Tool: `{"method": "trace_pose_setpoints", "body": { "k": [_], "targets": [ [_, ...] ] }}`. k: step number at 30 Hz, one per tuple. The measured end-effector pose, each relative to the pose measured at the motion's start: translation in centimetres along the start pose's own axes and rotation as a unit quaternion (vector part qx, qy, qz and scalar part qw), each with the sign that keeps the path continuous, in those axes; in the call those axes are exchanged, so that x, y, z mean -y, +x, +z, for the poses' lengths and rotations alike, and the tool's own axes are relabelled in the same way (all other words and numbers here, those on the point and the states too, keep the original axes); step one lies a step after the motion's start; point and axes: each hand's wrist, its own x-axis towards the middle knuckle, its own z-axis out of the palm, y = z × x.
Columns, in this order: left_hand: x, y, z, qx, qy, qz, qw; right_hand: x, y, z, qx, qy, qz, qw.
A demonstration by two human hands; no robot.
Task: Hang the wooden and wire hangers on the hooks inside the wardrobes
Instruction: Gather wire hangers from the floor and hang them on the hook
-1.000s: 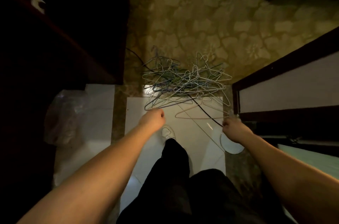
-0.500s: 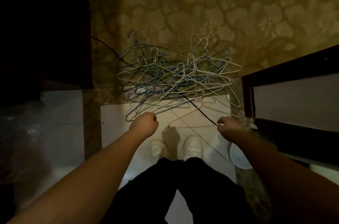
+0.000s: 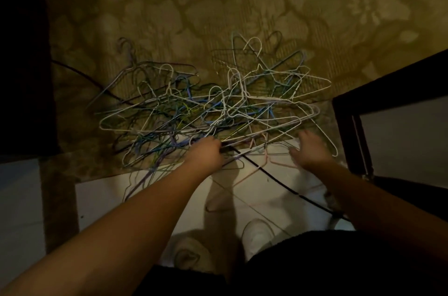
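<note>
bare forearms, black trousers [image 3: 315, 269], white shoes [image 3: 258, 235]

White, blue, purple wire hangers [image 3: 208, 106]; olive floral carpet [image 3: 218, 4]; blk cable [image 3: 271, 177].

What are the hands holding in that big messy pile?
The left hand reaches into the near edge of the wire hangers; its grip cannot be told. The right hand is spread open, holding nothing.

Tangled wire hangers [image 3: 211, 106] lie on patterned carpet [image 3: 218, 4].
</note>
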Motion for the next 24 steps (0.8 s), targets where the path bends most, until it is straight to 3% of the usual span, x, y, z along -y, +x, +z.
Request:
{"method": "trace_pose_setpoints", "body": {
  "k": [5,9,11,17,20,24],
  "targets": [
    [-0.6,3.2,1.7,-0.051,0.032,0.025,0.998,-1.9,3.5,-0.1,-0.132,0.120,0.089,0.980],
    [-0.1,4.4,1.6,-0.134,0.030,0.012,0.991,-4.0,5.6,-0.9,-0.051,0.122,0.124,0.983],
    [0.3,4.9,1.3,-0.140,0.006,-0.014,0.990,-3.8,5.8,-1.2,-0.022,0.092,0.127,0.987],
    [0.0,5.6,1.1,-0.137,-0.026,-0.027,0.990,-2.7,5.6,-1.1,0.003,0.026,0.077,0.997],
    [0.0,5.9,0.8,-0.142,-0.076,-0.056,0.985,-2.2,5.1,-0.8,-0.052,0.041,0.005,0.998],
    [-0.2,5.9,-0.3,-0.166,-0.117,-0.085,0.975,-1.9,4.3,-1.2,-0.124,-0.028,-0.021,0.992]
  ]
}}
